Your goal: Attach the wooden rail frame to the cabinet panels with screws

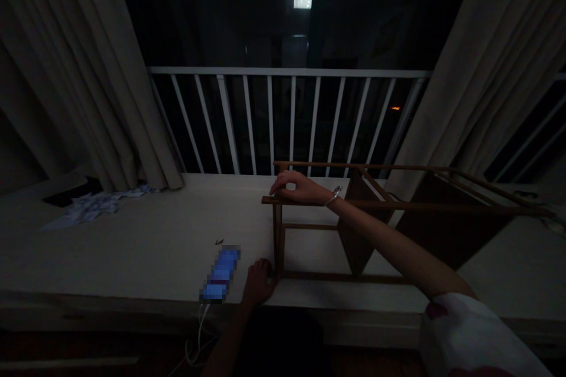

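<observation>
A brown wooden shelf frame (318,275) lies on its side on the pale window ledge, with dark panels across its inside. At the near end of its upper rail is my right hand (303,187), thumb and fingertips closed together in a pinch. Whatever sits between those fingertips is too small and dark to make out. My left hand (260,281) is lower down at the frame's bottom left corner, fingers curled and thumb against the wood. Dim light hides part of its grip. A small dark piece (220,242) lies on the ledge to the left.
A lit phone (221,274), its screen blurred, lies left of my left hand with a white cable (200,330) hanging over the ledge's edge. Crumpled papers (95,206) lie at far left. White railing (292,72) and curtains (101,70) stand behind.
</observation>
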Motion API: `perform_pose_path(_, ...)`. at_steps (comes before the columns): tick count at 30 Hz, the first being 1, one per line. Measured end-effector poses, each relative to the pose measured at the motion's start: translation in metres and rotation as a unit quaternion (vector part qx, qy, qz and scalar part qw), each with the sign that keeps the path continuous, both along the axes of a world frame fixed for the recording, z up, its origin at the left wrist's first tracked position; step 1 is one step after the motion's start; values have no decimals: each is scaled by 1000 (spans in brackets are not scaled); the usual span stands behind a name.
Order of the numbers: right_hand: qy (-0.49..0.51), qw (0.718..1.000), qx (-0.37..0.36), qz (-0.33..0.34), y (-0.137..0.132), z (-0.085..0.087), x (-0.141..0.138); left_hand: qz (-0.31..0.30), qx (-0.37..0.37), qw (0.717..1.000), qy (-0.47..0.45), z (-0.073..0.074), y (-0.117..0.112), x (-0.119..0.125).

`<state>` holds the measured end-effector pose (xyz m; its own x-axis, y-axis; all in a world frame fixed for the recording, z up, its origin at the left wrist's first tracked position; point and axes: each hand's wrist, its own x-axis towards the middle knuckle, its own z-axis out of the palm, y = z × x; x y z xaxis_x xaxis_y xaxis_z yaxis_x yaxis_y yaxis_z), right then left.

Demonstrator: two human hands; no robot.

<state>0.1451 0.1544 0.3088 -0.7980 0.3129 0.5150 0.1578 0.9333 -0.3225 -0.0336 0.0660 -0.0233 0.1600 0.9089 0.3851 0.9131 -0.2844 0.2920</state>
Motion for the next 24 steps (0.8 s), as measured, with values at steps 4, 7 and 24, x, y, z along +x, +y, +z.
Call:
perform_pose_path(4,-4,1000,-22,-2,-3,2,0,5,-6,1000,-6,2,0,1)
perform_pose_path(7,-4,999,-36,2,-6,4,0,3,-6,1000,-8,4,-1,1)
perform_pose_path(24,-2,997,-55,60,-7,5,0,41,-82,995,-37,6,8,1)
